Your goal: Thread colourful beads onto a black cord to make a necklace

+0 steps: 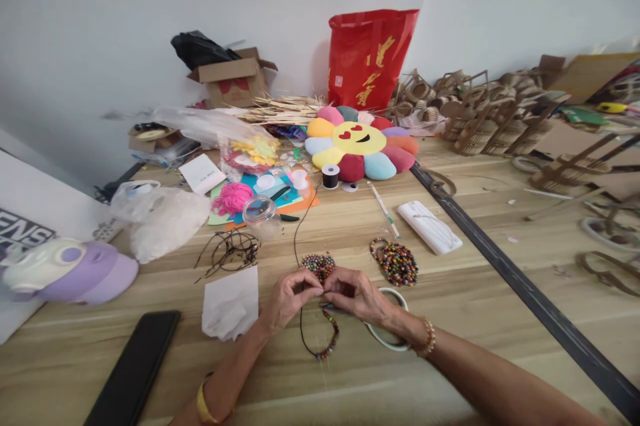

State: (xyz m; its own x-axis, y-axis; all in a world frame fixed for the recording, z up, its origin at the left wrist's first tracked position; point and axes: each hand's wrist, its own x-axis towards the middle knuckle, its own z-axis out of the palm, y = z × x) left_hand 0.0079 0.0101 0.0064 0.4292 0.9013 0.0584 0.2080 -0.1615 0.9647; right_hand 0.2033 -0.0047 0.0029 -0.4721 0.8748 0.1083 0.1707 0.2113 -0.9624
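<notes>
My left hand (293,296) and my right hand (357,294) meet fingertip to fingertip above the table, both pinched closed on a thin black cord (301,333). Whether a bead sits between the fingertips is too small to tell. Below the hands the cord hangs in a loop, its lower right part carrying a row of small multicoloured beads (330,344). Just beyond my fingers lies a heap of loose beads (319,265), partly hidden by them. A pale ring-shaped roll (400,346) lies under my right wrist. To the right is a pile of strung beads (395,261).
Behind stand a black thread spool (331,177), a clear jar (261,213) and a flower cushion (360,139). Tangled black cords (230,253), white paper (231,306) and a black phone (135,366) lie left. A white power bank (430,226) and dark strip (520,286) are right.
</notes>
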